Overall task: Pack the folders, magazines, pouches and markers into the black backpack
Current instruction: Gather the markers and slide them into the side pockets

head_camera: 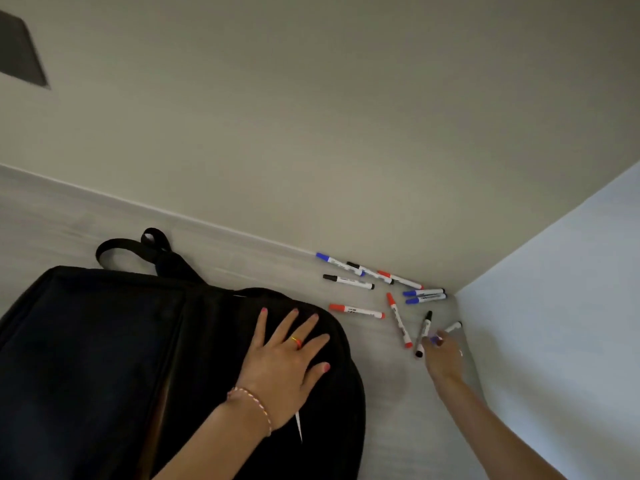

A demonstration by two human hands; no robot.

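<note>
The black backpack lies flat on the grey table, straps pointing toward the wall. My left hand rests flat on its right end, fingers spread. Several markers with red, blue and black caps lie scattered in the table's far right corner: a red-capped one near the bag, another red one, a black-capped one. My right hand reaches into that corner and its fingers close around a blue-capped marker. No folders, magazines or pouches are visible.
A beige wall runs along the table's far edge and a pale side wall closes the right. A dark panel sits high on the left wall. A white zipper pull shows beside my left wrist.
</note>
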